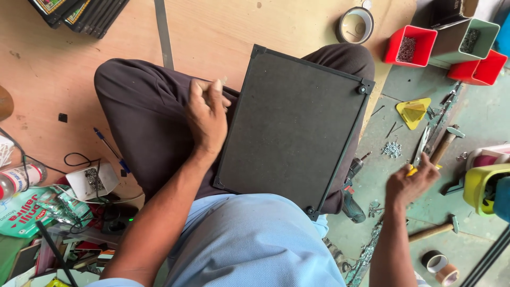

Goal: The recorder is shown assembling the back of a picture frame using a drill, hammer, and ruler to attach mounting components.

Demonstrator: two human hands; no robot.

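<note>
pale blue shirt (249, 239) with short sleeves, dark brown trousers (143, 111) — loose cloth, bare forearms

Dark rectangular framed board (291, 127), back side up, lying tilted across the lap, small fittings at its corners, left edge touching the left hand. Yellow-handled tool (413, 170), mostly hidden, sitting in the right hand's grip.

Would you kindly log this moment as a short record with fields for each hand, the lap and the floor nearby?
left hand: loosely curled, resting on the thigh beside the board's left edge; grip empty
right hand: closed on a yellow-handled tool over the green floor
lap: dark backing board, back side up, black corner brackets
floor nearby: red bins of small hardware, loose screws, hammer, tape rolls
</note>
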